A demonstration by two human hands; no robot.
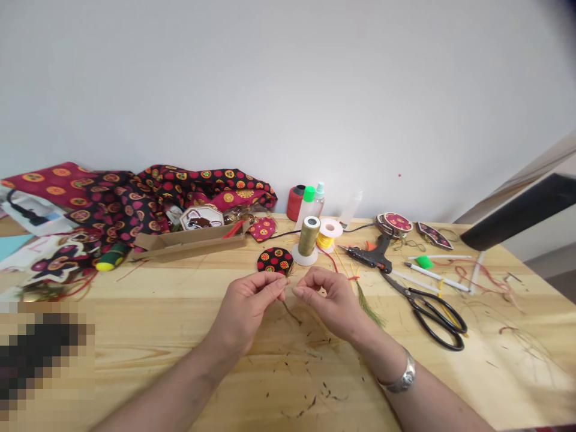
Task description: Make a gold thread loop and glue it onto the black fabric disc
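My left hand (252, 306) and my right hand (326, 300) meet over the middle of the wooden table (180, 360), fingers pinched together on a thin gold thread (290, 309) that hangs between them. A round black fabric-covered piece with red and yellow dots (275, 261) lies just behind the fingertips. A spool of gold thread (308, 237) stands beyond it, next to a white reel of yellow cord (329, 234). My right wrist wears a silver bangle (402, 378).
Black scissors (432, 309) and a black glue gun (371, 255) lie to the right, with white sticks and finished ornaments (396, 223) behind. Patterned red-black fabric (135, 198) and a cardboard tray (189, 240) sit at the back left. Bottles (310, 204) stand by the wall.
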